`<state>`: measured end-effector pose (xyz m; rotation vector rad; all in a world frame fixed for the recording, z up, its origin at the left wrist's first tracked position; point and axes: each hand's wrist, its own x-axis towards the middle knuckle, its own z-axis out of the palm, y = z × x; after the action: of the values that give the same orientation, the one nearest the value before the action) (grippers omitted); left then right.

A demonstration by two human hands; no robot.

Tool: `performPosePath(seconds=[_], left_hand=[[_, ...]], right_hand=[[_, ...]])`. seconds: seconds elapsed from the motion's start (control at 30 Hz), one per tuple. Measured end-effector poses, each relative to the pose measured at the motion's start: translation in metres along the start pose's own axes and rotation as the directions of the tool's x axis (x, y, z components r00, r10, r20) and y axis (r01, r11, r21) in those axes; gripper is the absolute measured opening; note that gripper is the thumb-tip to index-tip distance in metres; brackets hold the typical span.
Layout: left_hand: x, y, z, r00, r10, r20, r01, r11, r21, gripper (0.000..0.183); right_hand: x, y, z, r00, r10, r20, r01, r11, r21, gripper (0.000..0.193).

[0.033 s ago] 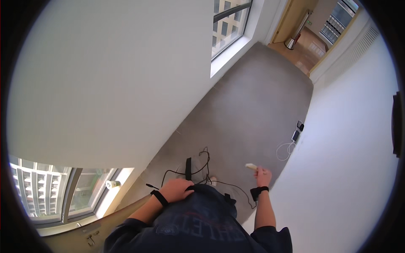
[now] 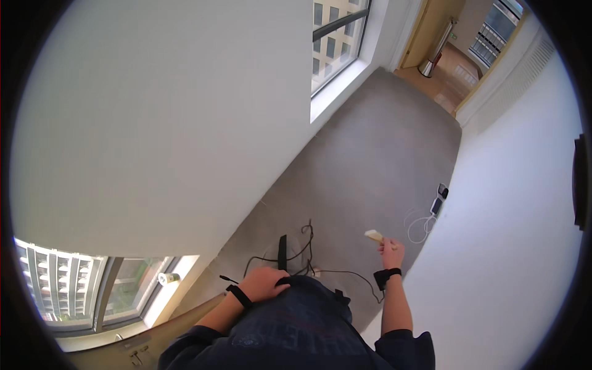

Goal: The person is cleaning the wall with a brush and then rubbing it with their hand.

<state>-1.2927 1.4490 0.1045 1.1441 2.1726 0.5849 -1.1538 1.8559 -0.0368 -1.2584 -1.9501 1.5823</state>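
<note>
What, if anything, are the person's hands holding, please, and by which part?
The right hand holds a pale brush-like tool by its narrower end, the wider end free. Whether the left hand, at the dark shirt, grips anything cannot be told.

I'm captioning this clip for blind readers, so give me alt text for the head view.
A person's right hand holds a pale brush-like tool above a grey floor, near a white wall. The left hand rests against dark clothing at the waist, and dark cables trail across the floor ahead.
</note>
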Motion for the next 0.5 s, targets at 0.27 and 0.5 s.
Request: performPosePath(seconds=[0.27,0.5], left_hand=[[0.255,-0.023,-0.101,0.999,-0.045,-0.022,0.043,0.995,-0.092,0.035],[0.458,-0.023,-0.306,0.946,-0.119,-0.300,0.061,0.979,-0.194,0.023]], right_hand=[[0.210,-0.270,0.153,0.785,-0.556,0.273,0.540,0.830,0.140,0.027],[0.335,-0.397,0.187,0.708,-0.515,0.483,0.435,0.857,0.276,0.027]])
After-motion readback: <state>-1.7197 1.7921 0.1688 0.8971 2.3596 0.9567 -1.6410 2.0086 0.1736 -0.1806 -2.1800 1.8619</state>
